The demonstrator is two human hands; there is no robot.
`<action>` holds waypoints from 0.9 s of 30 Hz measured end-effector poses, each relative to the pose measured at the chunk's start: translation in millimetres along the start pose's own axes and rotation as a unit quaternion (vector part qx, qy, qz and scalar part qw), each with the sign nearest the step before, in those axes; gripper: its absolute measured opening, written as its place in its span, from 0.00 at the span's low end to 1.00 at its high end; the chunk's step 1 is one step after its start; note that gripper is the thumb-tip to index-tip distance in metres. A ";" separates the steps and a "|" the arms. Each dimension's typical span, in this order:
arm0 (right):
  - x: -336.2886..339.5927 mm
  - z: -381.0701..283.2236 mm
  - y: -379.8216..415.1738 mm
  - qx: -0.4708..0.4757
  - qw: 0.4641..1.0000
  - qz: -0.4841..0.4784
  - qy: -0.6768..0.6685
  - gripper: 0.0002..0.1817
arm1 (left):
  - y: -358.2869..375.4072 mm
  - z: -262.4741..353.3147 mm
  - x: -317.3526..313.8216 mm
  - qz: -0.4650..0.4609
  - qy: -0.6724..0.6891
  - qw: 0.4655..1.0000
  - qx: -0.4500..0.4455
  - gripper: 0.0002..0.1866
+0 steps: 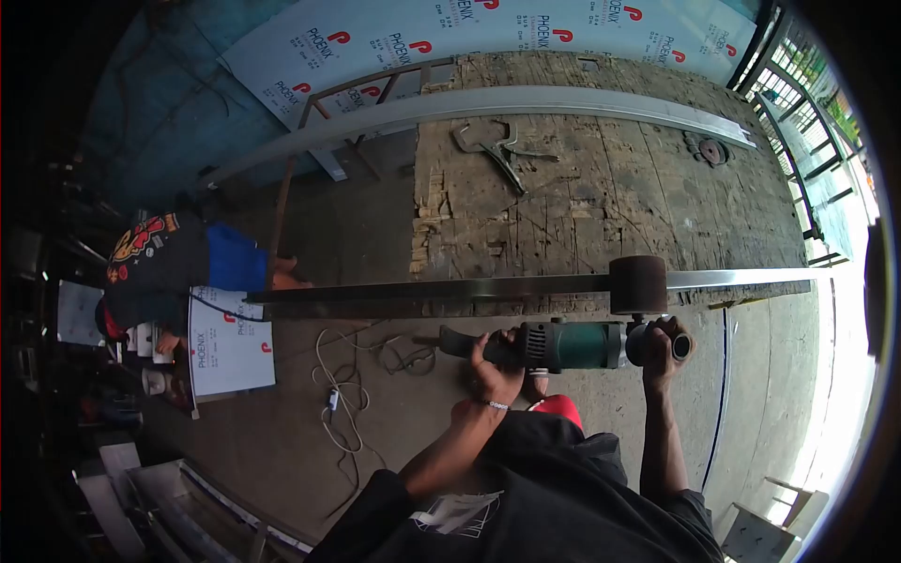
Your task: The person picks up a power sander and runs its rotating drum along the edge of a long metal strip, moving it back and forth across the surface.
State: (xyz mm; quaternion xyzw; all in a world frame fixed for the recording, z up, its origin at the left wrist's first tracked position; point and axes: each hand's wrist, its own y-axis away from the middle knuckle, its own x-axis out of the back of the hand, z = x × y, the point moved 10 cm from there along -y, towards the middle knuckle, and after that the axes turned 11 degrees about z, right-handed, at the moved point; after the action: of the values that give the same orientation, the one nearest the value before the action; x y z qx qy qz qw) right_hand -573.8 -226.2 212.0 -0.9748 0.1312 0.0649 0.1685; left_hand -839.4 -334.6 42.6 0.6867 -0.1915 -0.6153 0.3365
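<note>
A green and black drum polisher (pixel 577 345) lies sideways in front of my body, held in both hands. My left hand (pixel 499 369) is closed around its black rear handle. My right hand (pixel 664 355) wraps round the grip at the other end. The brown drum (pixel 638 284) of the polisher overlaps a long shiny metal bar (pixel 488 288) along the near edge of the worn wooden table (pixel 601 211). That bar reaches past the table on both sides.
A second long metal bar (pixel 554 98) crosses the far side of the table. Locking pliers (pixel 502 153) and a worn dark disc (pixel 710 150) lie near it. A cord (pixel 349 394) loops over the floor. At left another person (pixel 164 263) bends by a white printed sheet (pixel 230 347).
</note>
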 end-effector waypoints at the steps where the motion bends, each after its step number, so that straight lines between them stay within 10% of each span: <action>1: 4.3 0.2 1.0 -0.010 1.000 0.020 0.002 0.15 | 0.7 4.0 1.8 0.000 -0.002 1.000 0.004 0.18; 3: -28.7 -11.7 12.3 -0.094 0.995 -0.013 -0.030 0.14 | 3.8 28.7 8.4 0.002 -0.033 0.998 -0.049 0.17; 6: -57.3 -33.8 38.5 0.131 0.985 0.028 0.108 0.14 | 21.0 80.8 -0.7 -0.005 -0.056 0.996 -0.073 0.14; 9: -123.8 -20.9 62.4 -0.005 0.995 -0.101 0.011 0.15 | 51.7 154.4 1.0 0.109 -0.056 0.971 -0.203 0.16; 17: -196.0 -8.0 106.1 -0.005 0.986 -0.149 -0.079 0.13 | 88.5 248.7 -25.0 -0.008 -0.182 0.941 -0.286 0.20; 27: -25.6 -9.0 -11.9 0.035 0.998 -0.058 -0.006 0.15 | 25.8 39.6 -26.8 0.051 -0.137 0.968 -0.202 0.18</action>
State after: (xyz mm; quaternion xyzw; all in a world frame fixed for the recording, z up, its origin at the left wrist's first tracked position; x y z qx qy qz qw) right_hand -594.2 -212.5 228.4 -0.9739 0.0756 0.0565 0.2064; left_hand -878.6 -343.5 79.1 0.5028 -0.1422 -0.7118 0.4695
